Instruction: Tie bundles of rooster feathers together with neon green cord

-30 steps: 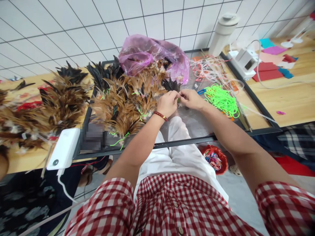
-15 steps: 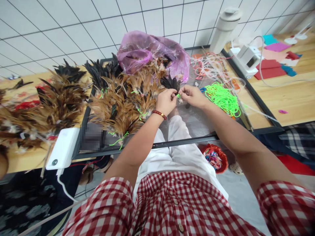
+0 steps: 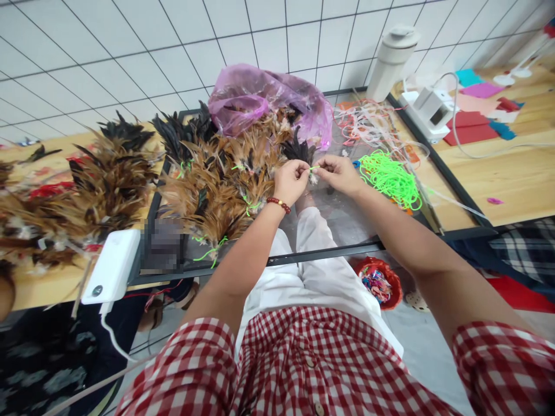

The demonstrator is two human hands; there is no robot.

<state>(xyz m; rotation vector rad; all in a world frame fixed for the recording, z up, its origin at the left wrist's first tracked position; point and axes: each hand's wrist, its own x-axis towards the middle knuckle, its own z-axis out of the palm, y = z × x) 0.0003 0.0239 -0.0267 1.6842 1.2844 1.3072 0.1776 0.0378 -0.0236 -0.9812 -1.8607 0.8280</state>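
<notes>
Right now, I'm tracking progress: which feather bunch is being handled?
The small black bunch beyond the fingertips; left hand and right hand pinch green cord at its base. Other bunches lie unheld.

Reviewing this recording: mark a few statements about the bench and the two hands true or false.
1. The left hand has a beaded bracelet at its wrist. True.
2. The green cord pile lies on the left hand's side. False: the green cord pile is on the right hand's side.
3. Both hands pinch a green strand beside black feathers. True.
4. The red basket sits on the tabletop. False: the red basket is below tabletop level.
5. The white bottle stands upright near the tiled wall. True.
</notes>
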